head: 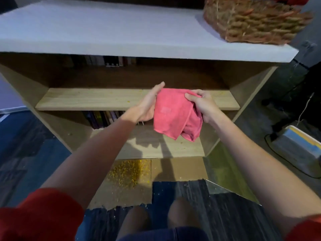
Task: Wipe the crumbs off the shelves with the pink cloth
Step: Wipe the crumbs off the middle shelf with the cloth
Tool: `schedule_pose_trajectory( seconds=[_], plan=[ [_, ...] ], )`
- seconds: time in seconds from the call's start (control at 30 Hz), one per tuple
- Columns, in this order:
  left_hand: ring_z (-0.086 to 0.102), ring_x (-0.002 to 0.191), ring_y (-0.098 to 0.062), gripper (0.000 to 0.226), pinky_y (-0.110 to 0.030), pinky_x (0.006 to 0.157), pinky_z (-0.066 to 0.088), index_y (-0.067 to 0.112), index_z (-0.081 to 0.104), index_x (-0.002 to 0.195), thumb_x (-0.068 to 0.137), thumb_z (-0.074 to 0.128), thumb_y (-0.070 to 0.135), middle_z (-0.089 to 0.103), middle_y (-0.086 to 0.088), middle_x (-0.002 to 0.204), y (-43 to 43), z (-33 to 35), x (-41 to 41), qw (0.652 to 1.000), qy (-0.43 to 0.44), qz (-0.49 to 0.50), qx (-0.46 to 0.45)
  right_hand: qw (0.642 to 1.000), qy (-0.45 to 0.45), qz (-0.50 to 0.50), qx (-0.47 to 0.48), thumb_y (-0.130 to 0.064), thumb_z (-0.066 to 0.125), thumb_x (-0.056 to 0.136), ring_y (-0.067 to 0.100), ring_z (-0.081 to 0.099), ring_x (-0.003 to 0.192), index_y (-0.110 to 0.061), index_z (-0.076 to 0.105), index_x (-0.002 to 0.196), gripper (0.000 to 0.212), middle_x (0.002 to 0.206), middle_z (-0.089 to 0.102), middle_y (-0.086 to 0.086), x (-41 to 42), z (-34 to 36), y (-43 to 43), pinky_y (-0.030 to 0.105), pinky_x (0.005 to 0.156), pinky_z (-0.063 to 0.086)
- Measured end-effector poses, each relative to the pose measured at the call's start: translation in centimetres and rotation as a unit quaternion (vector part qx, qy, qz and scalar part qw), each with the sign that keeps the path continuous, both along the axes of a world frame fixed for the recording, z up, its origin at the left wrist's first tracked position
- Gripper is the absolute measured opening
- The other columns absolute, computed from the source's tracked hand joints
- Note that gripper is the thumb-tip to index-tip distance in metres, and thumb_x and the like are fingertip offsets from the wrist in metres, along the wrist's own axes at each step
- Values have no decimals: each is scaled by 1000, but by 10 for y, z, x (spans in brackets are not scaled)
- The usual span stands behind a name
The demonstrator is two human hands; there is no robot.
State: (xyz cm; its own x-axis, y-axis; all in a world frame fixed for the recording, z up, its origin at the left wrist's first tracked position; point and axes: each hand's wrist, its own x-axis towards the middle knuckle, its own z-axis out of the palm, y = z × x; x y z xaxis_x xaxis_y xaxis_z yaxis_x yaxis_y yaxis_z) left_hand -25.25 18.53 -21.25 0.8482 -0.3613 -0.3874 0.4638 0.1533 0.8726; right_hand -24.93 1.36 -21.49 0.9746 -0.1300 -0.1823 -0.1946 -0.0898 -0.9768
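- A woven basket (255,20) is sitting on the white top at right.
- Books (102,119) are standing upright below.
- Cardboard (177,169) is lying on the floor.

We note a soft, matt pink cloth (172,115); light, smooth wood-grain shelves (104,99); a coarse woven straw basket (251,20); a matt white top panel (121,32); flat brown cardboard (177,169).

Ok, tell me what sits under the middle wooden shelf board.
Under the middle wooden shelf board, a row of upright books stands on the left. The pink cloth, held by both hands, covers whatever lies to the right.
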Motion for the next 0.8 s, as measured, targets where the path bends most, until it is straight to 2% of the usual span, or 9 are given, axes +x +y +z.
schedule_pose_trajectory(
  seconds=[0.07, 0.13, 0.23, 0.33, 0.5, 0.63, 0.67, 0.73, 0.8],
  plan=[
    [64, 76, -16, 28, -34, 84, 53, -1, 57, 114, 93, 52, 17, 68, -8, 89, -10, -36, 11, 996, -54, 47, 49, 1000, 2, -6, 28, -12, 66, 82, 18, 61, 80, -7, 62, 102, 21, 86, 64, 5, 12, -34, -6, 29, 71, 50],
    [61, 78, -15, 34, -28, 79, 51, -6, 53, 121, 90, 56, 6, 65, -14, 104, -15, -61, 31, 986, -111, 94, 78, 998, -11, -8, 57, -12, 67, 82, 19, 61, 81, -12, 59, 92, 13, 88, 63, 6, 29, -54, -9, 29, 69, 51],
    [62, 88, -18, 34, -32, 82, 51, -1, 53, 123, 91, 56, 10, 63, -15, 115, -17, -86, 58, 966, -200, 114, 121, 997, -65, -15, 50, -13, 67, 82, 17, 58, 85, -19, 56, 85, 13, 92, 59, 3, 57, -74, -9, 30, 71, 49],
    [60, 107, -24, 40, -38, 93, 50, 2, 49, 129, 91, 56, 16, 60, -15, 124, -21, -104, 75, 946, -247, 129, 164, 995, -94, -9, 33, -11, 63, 83, 17, 57, 90, -18, 56, 93, 15, 97, 57, 3, 72, -88, -11, 29, 74, 49],
    [54, 99, -20, 41, -35, 84, 49, 2, 46, 131, 91, 54, 6, 58, -11, 120, -27, -114, 96, 922, -307, 176, 156, 982, -182, 24, 42, 6, 56, 76, 18, 52, 90, -20, 55, 97, 34, 95, 54, 1, 85, -103, -27, 26, 71, 47],
    [52, 76, -13, 47, -23, 55, 43, 11, 44, 130, 86, 54, -3, 57, -11, 103, -32, -105, 103, 915, -321, 195, 149, 969, -241, -26, -51, 15, 51, 75, 13, 48, 80, -20, 52, 70, 35, 83, 50, -4, 84, -102, -28, 26, 66, 45],
    [53, 80, -14, 41, -22, 58, 45, 7, 51, 125, 86, 53, -5, 59, -14, 111, -35, -100, 105, 909, -337, 178, 171, 968, -240, -27, -73, 16, 49, 76, 15, 50, 83, -18, 52, 64, 36, 80, 52, -4, 88, -99, -30, 28, 71, 46],
    [55, 101, -17, 32, -26, 80, 51, -1, 61, 117, 87, 51, -7, 57, -13, 127, -40, -94, 113, 891, -376, 138, 215, 963, -232, -21, -138, 15, 44, 80, 20, 52, 91, -15, 55, 56, 41, 76, 56, -2, 100, -97, -36, 32, 77, 45],
    [55, 109, -18, 31, -30, 91, 49, 0, 64, 116, 88, 52, -7, 58, -9, 127, -45, -90, 126, 877, -406, 129, 222, 944, -245, -24, -218, 13, 39, 83, 22, 52, 101, -14, 59, 54, 45, 82, 59, -2, 113, -92, -42, 34, 83, 45]
  ],
)
